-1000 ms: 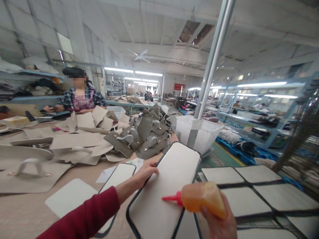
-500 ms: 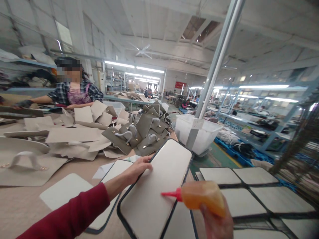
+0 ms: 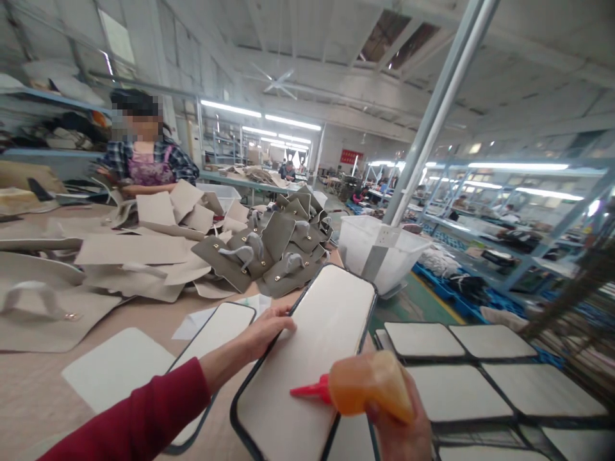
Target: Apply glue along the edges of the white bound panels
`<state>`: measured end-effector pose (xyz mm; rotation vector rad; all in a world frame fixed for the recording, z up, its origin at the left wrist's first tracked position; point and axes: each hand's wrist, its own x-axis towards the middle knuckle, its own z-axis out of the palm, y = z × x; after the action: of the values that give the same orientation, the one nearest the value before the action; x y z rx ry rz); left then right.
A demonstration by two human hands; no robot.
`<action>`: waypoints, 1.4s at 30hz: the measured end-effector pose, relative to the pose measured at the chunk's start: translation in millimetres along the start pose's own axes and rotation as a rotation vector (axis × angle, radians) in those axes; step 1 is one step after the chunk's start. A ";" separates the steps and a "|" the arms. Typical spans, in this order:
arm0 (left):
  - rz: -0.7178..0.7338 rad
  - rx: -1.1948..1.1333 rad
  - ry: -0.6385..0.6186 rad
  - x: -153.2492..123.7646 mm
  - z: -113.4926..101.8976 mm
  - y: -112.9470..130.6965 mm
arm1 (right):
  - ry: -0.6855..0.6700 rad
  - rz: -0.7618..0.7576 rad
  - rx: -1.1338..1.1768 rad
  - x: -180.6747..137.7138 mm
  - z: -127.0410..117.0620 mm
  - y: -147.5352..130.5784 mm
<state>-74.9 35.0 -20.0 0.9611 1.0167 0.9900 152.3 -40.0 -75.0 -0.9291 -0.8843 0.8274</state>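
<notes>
Gripping the bottle (image 3: 353, 384) in a closed curl, the right hand (image 3: 403, 419) pointed its nozzle (image 3: 311, 389) left over the panel (image 3: 327, 320), which ran lengthwise forward, left edge clasped by the left hand (image 3: 266, 330).

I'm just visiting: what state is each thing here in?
Dark-edged panel: tilted, pale face up
Squeeze bottle: tipped sideways, red nozzle over the panel
Right hand: closed around the bottle
Left hand: gripping the panel's edge
Dark handled pieces: heaped
White bin: upright
Tube lights: lit
Ceiling fan: cannot tell whether spinning
</notes>
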 end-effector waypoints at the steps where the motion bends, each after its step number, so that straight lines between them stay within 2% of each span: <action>1: 0.004 -0.002 0.007 0.8 -1.0 -1.3 | -0.005 0.002 0.004 -0.1 2.0 -0.7; 3: 0.011 0.021 0.004 -1.4 -0.6 -0.8 | 0.034 -0.085 -0.031 18.5 7.2 -9.1; 5: 0.021 0.048 -0.035 -6.5 2.8 3.4 | 0.174 -0.190 0.020 50.5 12.5 -20.4; 8: 0.052 0.049 -0.104 -11.8 9.0 11.0 | 0.221 -0.223 0.048 76.2 16.2 -25.2; 10: 0.050 0.048 -0.098 -10.7 9.8 13.3 | 0.138 -0.178 0.012 62.6 14.5 -17.2; 13: 0.059 0.093 -0.017 -6.0 4.5 12.1 | -0.090 -0.044 -0.066 24.9 8.0 -3.7; 14: 0.071 0.111 0.007 -5.2 2.2 11.4 | -0.093 -0.031 -0.074 18.2 6.3 -2.9; 16: 0.091 0.134 0.005 -5.9 -1.2 10.9 | 0.002 -0.060 -0.056 23.0 5.1 -8.4; 18: 0.105 0.136 -0.048 -9.3 -1.1 12.6 | 0.150 -0.133 0.012 46.2 5.7 -18.9; 21: 0.132 0.135 -0.088 -13.9 3.1 16.3 | 0.236 -0.172 0.072 73.3 5.7 -27.5; 23: 0.136 0.134 -0.063 -14.0 4.9 16.8 | 0.179 -0.116 0.058 64.5 4.2 -22.4; 26: 0.118 0.131 -0.010 -10.7 1.6 12.7 | -0.054 0.059 -0.005 26.3 1.0 -7.7; 27: 0.117 0.134 0.001 -9.9 -0.6 10.8 | -0.065 0.073 -0.010 16.9 0.5 -5.3; 29: 0.122 0.149 0.012 -10.2 -4.8 7.6 | -0.010 0.043 -0.001 14.4 1.0 -8.0; 34: 0.100 0.142 -0.035 -15.6 -7.0 7.2 | 0.247 -0.144 0.114 63.4 -0.1 -30.5; 36: 0.083 0.111 -0.010 -15.7 -6.6 7.4 | 0.223 -0.125 0.099 59.8 -3.8 -28.7; 39: 0.033 0.107 0.070 -14.2 -8.3 5.5 | 0.022 0.046 0.028 23.3 -9.6 -14.8; 42: 0.017 0.135 0.093 -15.0 -10.3 3.8 | 0.006 0.059 -0.010 3.2 -7.7 -10.2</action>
<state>-88.7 23.5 -15.7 1.0431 1.1667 0.9972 162.6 -43.2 -67.4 -0.9698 -0.8606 0.8708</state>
